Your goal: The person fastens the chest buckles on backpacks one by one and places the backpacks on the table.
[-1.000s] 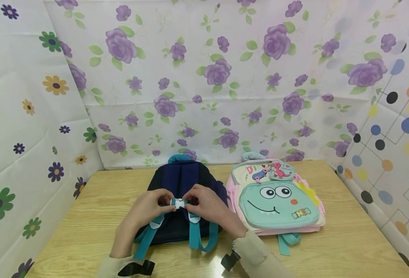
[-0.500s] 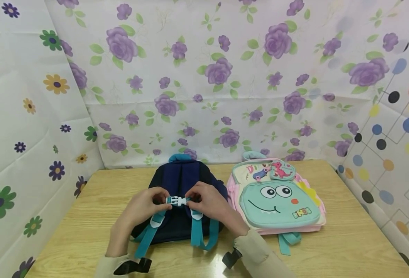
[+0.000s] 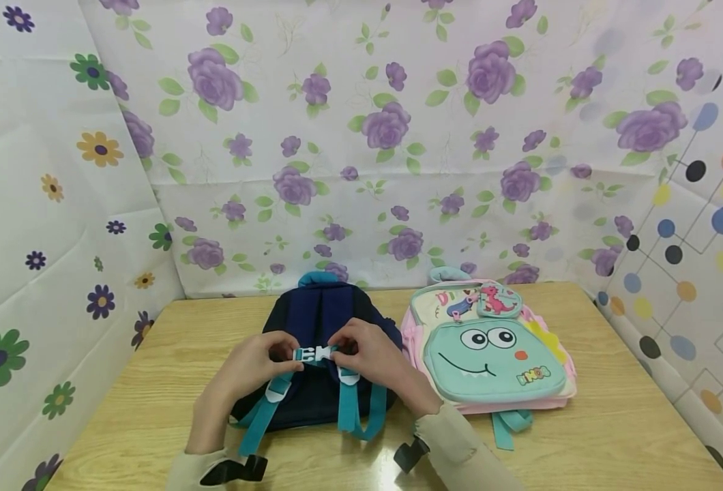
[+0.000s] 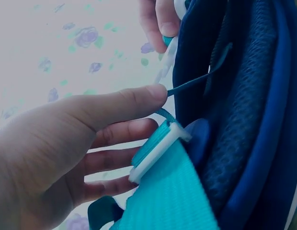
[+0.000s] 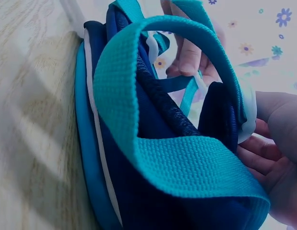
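A navy backpack [image 3: 303, 402] lies back panel up on the table, with teal webbing straps [image 3: 348, 409]. My left hand [image 3: 247, 365] pinches the pronged half of a white side-release buckle [image 3: 306, 354], thumb against fingers. My right hand [image 3: 370, 354] pinches the socket half [image 3: 322, 353] facing it. The prongs show between the two hands; whether their tips touch the socket I cannot tell. In the left wrist view, the left thumb presses on a thin teal strap [image 4: 194, 82] near a white strap adjuster [image 4: 155, 151]. A teal strap loop [image 5: 115, 96] partly blocks the right wrist view.
To the right, a pink and mint backpack [image 3: 490, 368] with a cartoon dinosaur face lies beside the navy one. Both are on a wooden table [image 3: 171, 382]. Flowered cloth [image 3: 349, 150] hangs behind, and patterned sheets stand at both sides.
A second ago the buckle halves sat close together. They have since drawn apart, the left hand shifting left and the right hand slightly up, exposing the prongs. Little differs over the last half second.
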The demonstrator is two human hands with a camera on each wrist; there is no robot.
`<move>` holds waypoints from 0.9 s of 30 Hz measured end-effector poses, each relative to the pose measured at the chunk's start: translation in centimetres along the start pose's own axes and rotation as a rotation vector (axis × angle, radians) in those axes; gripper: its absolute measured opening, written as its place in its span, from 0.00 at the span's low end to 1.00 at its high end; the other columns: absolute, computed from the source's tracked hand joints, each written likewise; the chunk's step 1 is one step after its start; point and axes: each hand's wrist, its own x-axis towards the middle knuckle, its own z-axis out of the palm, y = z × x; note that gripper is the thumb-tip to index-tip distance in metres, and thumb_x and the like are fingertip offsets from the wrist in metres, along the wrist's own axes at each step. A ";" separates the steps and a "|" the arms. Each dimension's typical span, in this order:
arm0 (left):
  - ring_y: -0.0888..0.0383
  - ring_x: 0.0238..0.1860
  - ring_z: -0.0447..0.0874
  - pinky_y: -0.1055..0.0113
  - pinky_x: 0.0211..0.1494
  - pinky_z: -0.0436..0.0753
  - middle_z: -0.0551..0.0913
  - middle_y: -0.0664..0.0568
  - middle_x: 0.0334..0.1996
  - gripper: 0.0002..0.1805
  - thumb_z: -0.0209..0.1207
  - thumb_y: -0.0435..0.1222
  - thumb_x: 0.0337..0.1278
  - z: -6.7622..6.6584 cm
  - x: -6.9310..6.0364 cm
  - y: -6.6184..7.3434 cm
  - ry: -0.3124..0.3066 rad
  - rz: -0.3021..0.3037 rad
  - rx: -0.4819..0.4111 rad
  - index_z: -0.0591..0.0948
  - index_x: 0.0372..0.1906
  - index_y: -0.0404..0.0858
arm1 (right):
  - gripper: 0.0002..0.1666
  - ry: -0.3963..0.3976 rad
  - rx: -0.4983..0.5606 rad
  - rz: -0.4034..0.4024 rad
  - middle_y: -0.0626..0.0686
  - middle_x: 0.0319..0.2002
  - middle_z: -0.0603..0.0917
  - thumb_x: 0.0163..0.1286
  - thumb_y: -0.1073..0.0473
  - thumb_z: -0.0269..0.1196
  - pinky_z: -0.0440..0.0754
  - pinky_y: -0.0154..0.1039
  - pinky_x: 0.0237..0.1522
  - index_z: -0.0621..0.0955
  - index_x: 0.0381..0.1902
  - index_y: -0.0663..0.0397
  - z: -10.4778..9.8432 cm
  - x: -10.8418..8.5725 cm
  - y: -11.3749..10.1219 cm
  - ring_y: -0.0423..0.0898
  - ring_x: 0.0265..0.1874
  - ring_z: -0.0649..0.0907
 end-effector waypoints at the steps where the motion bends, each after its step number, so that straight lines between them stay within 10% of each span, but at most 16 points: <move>1: 0.66 0.31 0.80 0.68 0.37 0.77 0.83 0.63 0.29 0.13 0.72 0.46 0.51 0.1 0.0 0.1 -0.003 0.001 0.002 0.84 0.41 0.50 | 0.08 -0.005 0.000 0.005 0.46 0.39 0.81 0.67 0.56 0.68 0.79 0.28 0.37 0.87 0.43 0.48 0.0 0.0 0.0 0.40 0.35 0.81; 27: 0.71 0.28 0.78 0.70 0.35 0.76 0.83 0.70 0.28 0.10 0.68 0.49 0.56 1.5 0.5 1.0 -0.009 0.076 0.082 0.83 0.41 0.55 | 0.10 0.012 0.024 -0.015 0.47 0.40 0.81 0.68 0.59 0.67 0.83 0.30 0.41 0.86 0.46 0.52 0.8 0.1 0.2 0.39 0.36 0.83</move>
